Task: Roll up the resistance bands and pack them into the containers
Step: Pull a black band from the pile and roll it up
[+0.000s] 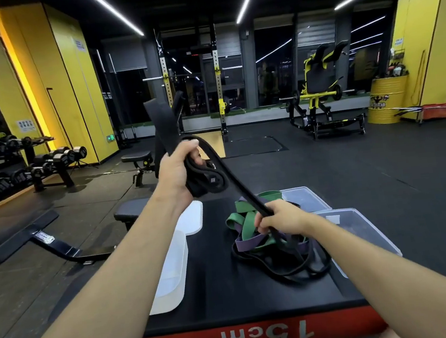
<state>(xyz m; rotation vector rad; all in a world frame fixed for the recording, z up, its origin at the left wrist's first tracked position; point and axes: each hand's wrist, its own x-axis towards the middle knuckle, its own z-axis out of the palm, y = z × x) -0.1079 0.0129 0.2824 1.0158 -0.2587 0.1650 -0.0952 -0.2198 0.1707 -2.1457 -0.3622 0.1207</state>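
My left hand point(173, 173) is raised above the padded box and grips a partly coiled black resistance band point(209, 181); one loop of it sticks up past my fingers. The band's free length runs down to my right hand point(280, 218), which pinches it just above a tangled pile of green, purple and black bands point(251, 229) lying on the black box top point(218, 280). Two clear plastic containers point(362, 230) stand at the right of the pile, and two white lids point(172, 272) lie at the left.
The box has a red front marked 15cm point(265, 335). A black weight bench point(55, 243) stands on the floor at the left, with a dumbbell rack point(8, 171) behind it. A squat rack and a yellow machine point(319, 94) stand further back.
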